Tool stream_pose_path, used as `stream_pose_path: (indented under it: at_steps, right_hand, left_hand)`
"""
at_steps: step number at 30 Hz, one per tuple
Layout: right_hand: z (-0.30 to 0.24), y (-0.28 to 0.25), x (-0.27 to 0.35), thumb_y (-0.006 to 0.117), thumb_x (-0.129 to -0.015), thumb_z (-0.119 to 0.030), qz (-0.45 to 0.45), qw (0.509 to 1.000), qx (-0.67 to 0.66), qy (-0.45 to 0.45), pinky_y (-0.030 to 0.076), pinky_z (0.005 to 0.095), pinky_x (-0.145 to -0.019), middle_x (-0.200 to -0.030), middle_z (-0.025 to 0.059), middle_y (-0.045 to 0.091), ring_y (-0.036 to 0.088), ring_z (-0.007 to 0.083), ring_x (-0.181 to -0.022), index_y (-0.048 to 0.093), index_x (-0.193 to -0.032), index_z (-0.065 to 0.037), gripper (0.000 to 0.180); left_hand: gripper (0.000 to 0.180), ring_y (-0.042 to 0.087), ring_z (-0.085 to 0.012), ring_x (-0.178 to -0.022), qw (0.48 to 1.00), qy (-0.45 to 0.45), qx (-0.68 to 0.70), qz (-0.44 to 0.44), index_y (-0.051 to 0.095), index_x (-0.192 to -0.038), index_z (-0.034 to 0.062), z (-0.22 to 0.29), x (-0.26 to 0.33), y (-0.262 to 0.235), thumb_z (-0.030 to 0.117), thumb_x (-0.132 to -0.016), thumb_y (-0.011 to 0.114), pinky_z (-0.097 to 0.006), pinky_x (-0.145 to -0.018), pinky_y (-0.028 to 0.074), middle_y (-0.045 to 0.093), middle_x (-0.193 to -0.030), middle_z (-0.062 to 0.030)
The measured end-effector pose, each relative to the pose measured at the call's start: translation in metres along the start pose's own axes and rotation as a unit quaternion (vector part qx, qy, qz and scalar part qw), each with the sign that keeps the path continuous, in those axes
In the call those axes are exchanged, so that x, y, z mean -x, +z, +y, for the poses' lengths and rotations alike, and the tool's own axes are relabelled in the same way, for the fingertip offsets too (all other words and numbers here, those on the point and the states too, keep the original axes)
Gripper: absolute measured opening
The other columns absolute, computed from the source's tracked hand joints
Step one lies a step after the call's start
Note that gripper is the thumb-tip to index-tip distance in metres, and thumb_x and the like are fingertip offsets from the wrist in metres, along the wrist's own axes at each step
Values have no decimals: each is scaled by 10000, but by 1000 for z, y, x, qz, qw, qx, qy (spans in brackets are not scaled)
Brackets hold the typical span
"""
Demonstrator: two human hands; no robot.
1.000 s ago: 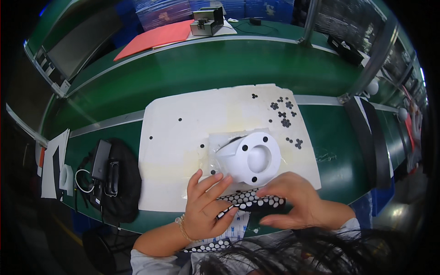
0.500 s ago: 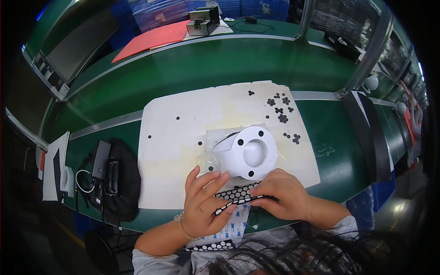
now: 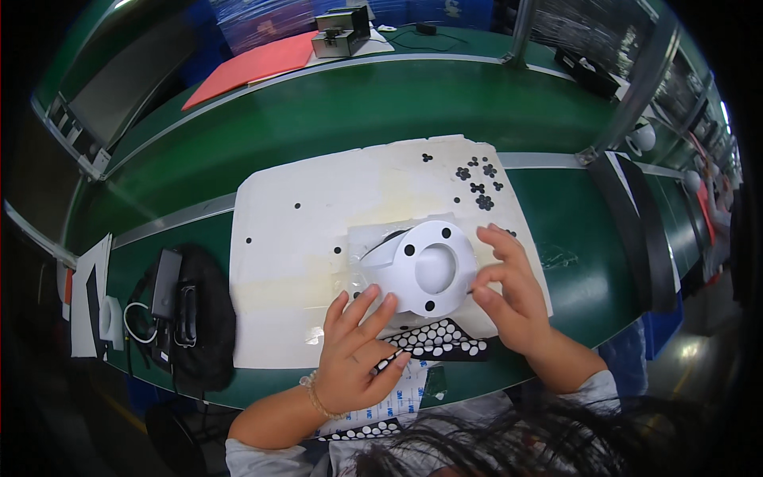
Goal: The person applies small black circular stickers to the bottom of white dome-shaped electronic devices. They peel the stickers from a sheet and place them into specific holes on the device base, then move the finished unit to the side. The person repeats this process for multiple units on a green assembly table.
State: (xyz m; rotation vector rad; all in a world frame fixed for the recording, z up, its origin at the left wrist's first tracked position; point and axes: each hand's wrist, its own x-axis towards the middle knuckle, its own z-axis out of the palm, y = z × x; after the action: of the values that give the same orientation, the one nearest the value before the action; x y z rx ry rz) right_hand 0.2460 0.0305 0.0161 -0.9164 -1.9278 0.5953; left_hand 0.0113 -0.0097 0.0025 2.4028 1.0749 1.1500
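Note:
A white plastic housing point(image 3: 405, 278) with a round opening lies on a clear plastic bag on the white board, three black round pads point(image 3: 409, 250) stuck on its flange. My left hand point(image 3: 350, 358) pinches a black sheet with rows of round white spots point(image 3: 437, 338) between thumb and forefinger, its other fingers spread beside the housing. My right hand point(image 3: 513, 298) is at the flange's right edge, thumb and forefinger closed on a small dark pad point(image 3: 470, 291), seen edge-on. Below the left hand hangs backing paper with blue print point(image 3: 405, 389).
Clusters of loose black pads point(image 3: 484, 202) lie on the board point(image 3: 294, 278) at far right, with single ones at left. A black bag with devices and a cable point(image 3: 211, 318) sits left. Black strips point(image 3: 636, 230) lie right. A metal rail point(image 3: 318, 73) crosses behind.
My right hand has left the spotted sheet and moved up and right to the flange's edge with a small dark pad. The sheet's right end now lies free. My left hand keeps its hold.

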Motion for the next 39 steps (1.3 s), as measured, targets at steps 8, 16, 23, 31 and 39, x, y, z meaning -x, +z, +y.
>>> stream_pose_path:
  at_steps: [8, 16, 23, 31, 39]
  right_hand:
    - [8, 4, -1, 544, -851, -163, -27, 992, -89, 88, 206, 411, -1018, -1307, 144, 382, 281, 321, -1245, 576, -873, -68, 103]
    - [10, 4, 0, 564, -830, -155, -19, 996, -60, 64, 215, 423, -1012, -1288, 136, 406, 301, 324, -1230, 587, -864, -80, 86]
    - [21, -2, 15, 601, -775, -157, 6, 939, 293, -178, 272, 438, -956, -1220, 112, 462, 389, 312, -1139, 616, -907, -110, 141]
    - [27, 4, 4, 614, -793, -174, -16, 916, -307, 259, 392, 297, -820, -951, 41, 580, 514, 152, -912, 581, -966, -57, 211]
    - [59, -18, -68, 556, -811, -195, 85, 871, -409, 260, 434, 217, -663, -824, 6, 590, 543, 70, -716, 571, -957, -18, 230]
  left_hand:
    - [138, 351, -327, -1241, 1000, 2, -25, -11, 519, -677, 94, -3, 4, 4, 150, -712, 641, -488, -1024, 147, 471, -1265, -162]
    - [133, 351, -334, -1240, 999, 1, -32, -14, 527, -669, 81, -3, 4, 3, 140, -715, 637, -519, -1023, 123, 463, -1270, -168]
    - [141, 323, -357, -1256, 998, -2, -51, -22, 521, -644, 63, -1, 4, 3, 112, -723, 628, -553, -1017, 98, 429, -1298, -184]
    - [109, 376, -330, -1222, 1000, -8, -25, -8, 556, -697, 77, -1, 3, 3, 143, -718, 640, -523, -1018, 123, 479, -1256, -164]
    - [111, 442, -355, -1147, 988, -65, 90, 111, 565, -769, 25, -29, -3, -36, 114, -751, 629, -413, -950, 329, 494, -1218, -207]
